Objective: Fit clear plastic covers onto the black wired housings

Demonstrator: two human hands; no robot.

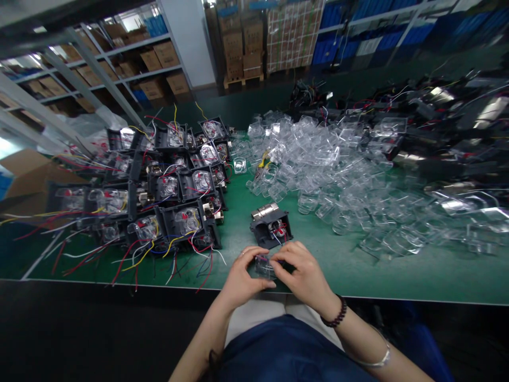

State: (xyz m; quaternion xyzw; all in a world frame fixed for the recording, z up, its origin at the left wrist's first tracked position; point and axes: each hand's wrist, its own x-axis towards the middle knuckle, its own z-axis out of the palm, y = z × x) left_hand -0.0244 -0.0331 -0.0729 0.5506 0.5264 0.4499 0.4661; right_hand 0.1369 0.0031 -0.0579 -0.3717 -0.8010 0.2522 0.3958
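Near the table's front edge, a clear plastic piece point(263, 267) is held between my two hands. My left hand point(245, 277) curls round its left side, thumb below and fingers above. The fingers of my right hand point(299, 270) are pinched together at its right side; thin wires show there, too small to follow. Just beyond my hands sits a dark grey housing point(264, 233) with a metal fitting point(264, 211) at its back and a red part inside.
On the left stand rows of dark housings point(167, 185) with loose coloured wires hanging toward the front edge. A heap of clear plastic pieces point(314, 154) covers the right of the green table point(318, 270). Dark parts point(421, 127) lie at the far right. An open cardboard box point(32, 175) stands at left.
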